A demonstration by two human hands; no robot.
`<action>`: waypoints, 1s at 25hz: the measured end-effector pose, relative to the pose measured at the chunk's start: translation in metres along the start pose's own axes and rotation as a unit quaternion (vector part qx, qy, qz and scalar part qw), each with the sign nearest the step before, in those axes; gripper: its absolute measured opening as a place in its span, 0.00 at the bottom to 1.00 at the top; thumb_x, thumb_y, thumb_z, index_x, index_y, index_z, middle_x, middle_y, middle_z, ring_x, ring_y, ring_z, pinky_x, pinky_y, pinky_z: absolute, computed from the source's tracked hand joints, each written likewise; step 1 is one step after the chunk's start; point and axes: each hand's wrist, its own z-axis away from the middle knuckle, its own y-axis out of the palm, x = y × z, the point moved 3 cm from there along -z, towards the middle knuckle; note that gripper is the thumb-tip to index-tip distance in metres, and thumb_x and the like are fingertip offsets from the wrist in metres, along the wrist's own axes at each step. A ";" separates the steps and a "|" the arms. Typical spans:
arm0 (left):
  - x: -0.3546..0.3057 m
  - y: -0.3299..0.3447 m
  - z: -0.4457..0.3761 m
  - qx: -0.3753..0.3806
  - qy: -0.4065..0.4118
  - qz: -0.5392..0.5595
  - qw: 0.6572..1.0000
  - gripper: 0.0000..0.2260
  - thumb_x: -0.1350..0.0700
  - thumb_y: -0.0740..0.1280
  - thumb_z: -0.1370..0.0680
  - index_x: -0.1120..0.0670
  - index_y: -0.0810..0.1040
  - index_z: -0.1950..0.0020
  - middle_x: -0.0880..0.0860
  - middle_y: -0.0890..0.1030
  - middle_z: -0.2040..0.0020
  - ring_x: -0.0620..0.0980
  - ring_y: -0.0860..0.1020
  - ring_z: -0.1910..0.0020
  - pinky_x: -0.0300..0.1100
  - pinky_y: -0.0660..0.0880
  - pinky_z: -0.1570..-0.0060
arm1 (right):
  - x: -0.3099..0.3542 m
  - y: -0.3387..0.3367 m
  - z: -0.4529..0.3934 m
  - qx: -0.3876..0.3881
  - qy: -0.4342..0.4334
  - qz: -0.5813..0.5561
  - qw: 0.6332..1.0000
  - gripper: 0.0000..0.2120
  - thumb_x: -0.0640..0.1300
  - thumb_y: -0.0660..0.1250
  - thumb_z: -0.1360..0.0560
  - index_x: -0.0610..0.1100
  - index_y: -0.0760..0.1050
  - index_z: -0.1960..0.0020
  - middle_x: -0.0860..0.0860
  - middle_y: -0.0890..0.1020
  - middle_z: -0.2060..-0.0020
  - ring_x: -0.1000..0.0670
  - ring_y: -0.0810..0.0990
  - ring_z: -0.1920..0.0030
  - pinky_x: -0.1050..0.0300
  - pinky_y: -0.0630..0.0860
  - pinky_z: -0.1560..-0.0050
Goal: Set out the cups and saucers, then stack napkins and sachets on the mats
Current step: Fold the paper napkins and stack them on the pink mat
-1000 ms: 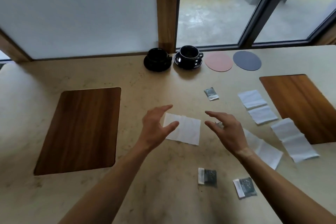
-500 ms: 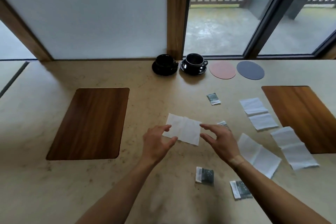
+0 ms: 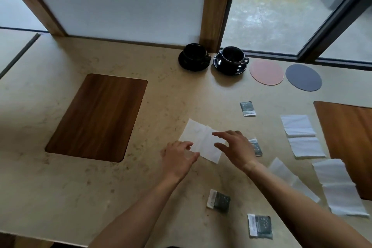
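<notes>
A white napkin (image 3: 199, 138) lies flat at the table's middle. My left hand (image 3: 178, 159) rests at its near left corner, fingers touching the edge. My right hand (image 3: 234, 147) hovers open over its right end, fingers spread. Two black cups on saucers (image 3: 194, 57) (image 3: 230, 60) stand at the back by the window post. Several more napkins (image 3: 300, 127) (image 3: 340, 185) lie to the right. Dark sachets (image 3: 247, 108) (image 3: 219, 200) (image 3: 260, 225) are scattered about; one (image 3: 256, 147) is partly hidden behind my right hand. Wooden mats lie left (image 3: 96, 117) and right (image 3: 350, 137).
Two round coasters, pink (image 3: 266, 72) and grey (image 3: 303, 77), lie at the back right near the window frame (image 3: 332, 24). The table's near edge (image 3: 40, 239) runs along the bottom left.
Both hands have dropped and closed in on the middle napkin; the left now touches its near corner, the right is over its right end. The camera has moved closer.
</notes>
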 end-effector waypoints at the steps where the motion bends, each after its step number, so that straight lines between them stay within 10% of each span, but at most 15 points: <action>1: -0.002 0.005 -0.003 0.005 -0.011 -0.009 1.000 0.19 0.37 0.66 0.27 0.42 0.77 0.39 0.41 0.80 0.44 0.44 0.72 0.43 0.44 0.62 0.41 | -0.001 0.003 -0.008 0.010 -0.009 0.014 1.000 0.17 0.55 0.64 0.22 0.60 0.72 0.34 0.54 0.78 0.37 0.49 0.73 0.39 0.51 0.74 0.44; 14: -0.011 0.038 -0.024 0.058 -0.051 -0.135 0.988 0.14 0.42 0.57 0.21 0.45 0.75 0.40 0.46 0.75 0.39 0.49 0.67 0.38 0.50 0.57 0.36 | -0.001 0.030 -0.070 0.089 -0.124 0.149 0.977 0.20 0.52 0.68 0.25 0.56 0.72 0.34 0.50 0.70 0.32 0.45 0.70 0.36 0.48 0.71 0.40; 25: -0.011 0.015 -0.030 0.038 0.039 -0.063 0.996 0.09 0.49 0.62 0.22 0.50 0.77 0.47 0.48 0.78 0.44 0.47 0.73 0.45 0.40 0.63 0.46 | -0.008 0.017 -0.044 0.051 -0.031 -0.007 0.998 0.08 0.53 0.70 0.27 0.53 0.74 0.51 0.54 0.79 0.42 0.50 0.73 0.44 0.52 0.73 0.46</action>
